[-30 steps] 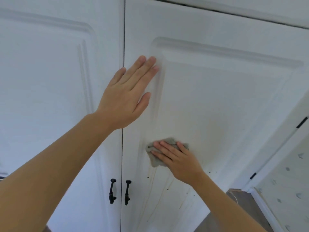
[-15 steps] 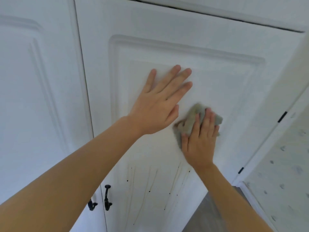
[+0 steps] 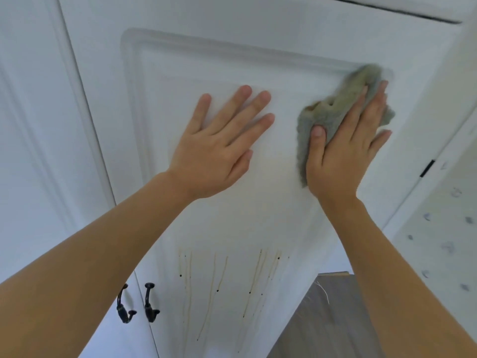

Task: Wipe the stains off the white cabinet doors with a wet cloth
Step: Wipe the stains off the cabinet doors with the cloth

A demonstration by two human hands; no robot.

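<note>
**Right hand presses cloth into upper right corner of door panel**

Right hand (image 3: 343, 148) lies flat over a grey-green cloth (image 3: 333, 109), pressing it against the right cabinet door (image 3: 232, 34). Its fingers are stretched out almost straight on top of the fabric, the thumb laid along the cloth's left side, so the cloth is pinned under the palm and fingers and not bunched in a fist. The cloth sits at the upper right corner of the door's recessed panel, its top edge reaching the raised moulding there; that top edge looks blurred.

The left hand (image 3: 219, 148) rests open on the same panel, just left of the cloth and not touching it, palm down with fingers spread and pointing up and to the right. It holds nothing.

Lower on the door, thin brownish drip stains (image 3: 214, 280) run downward in several streaks, some ending in small dark dots. They are well below both hands, towards the door's bottom part.

The left cabinet door (image 3: 33, 125) meets the right one along a vertical gap. Two dark handles (image 3: 136, 303) sit side by side near the bottom of that gap, one on each door.

At the right edge, past the door, a pale patterned wall (image 3: 444, 241) shows, with grey flooring (image 3: 330, 319) at the lower right.
</note>
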